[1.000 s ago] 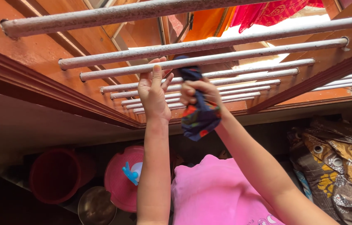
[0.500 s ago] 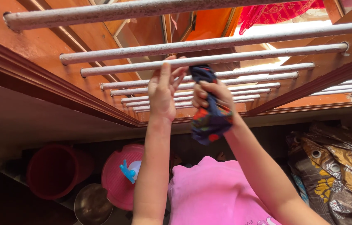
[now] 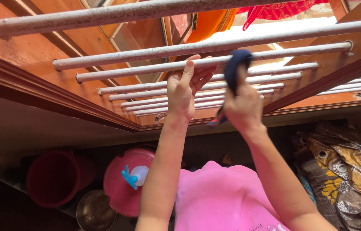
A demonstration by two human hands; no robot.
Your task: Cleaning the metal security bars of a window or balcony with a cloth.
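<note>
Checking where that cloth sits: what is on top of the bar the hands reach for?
A dark blue cloth is draped over the white bar, gripped by the right hand. The left hand touches the bar. The cloth's far side is hidden.

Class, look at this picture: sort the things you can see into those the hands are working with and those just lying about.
In use:
- left hand, on a bar
- right hand, gripping the dark cloth
- window bars

Lying about:
- red bucket
- pink basin
- metal bowl
- patterned fabric
- orange cloth
</note>
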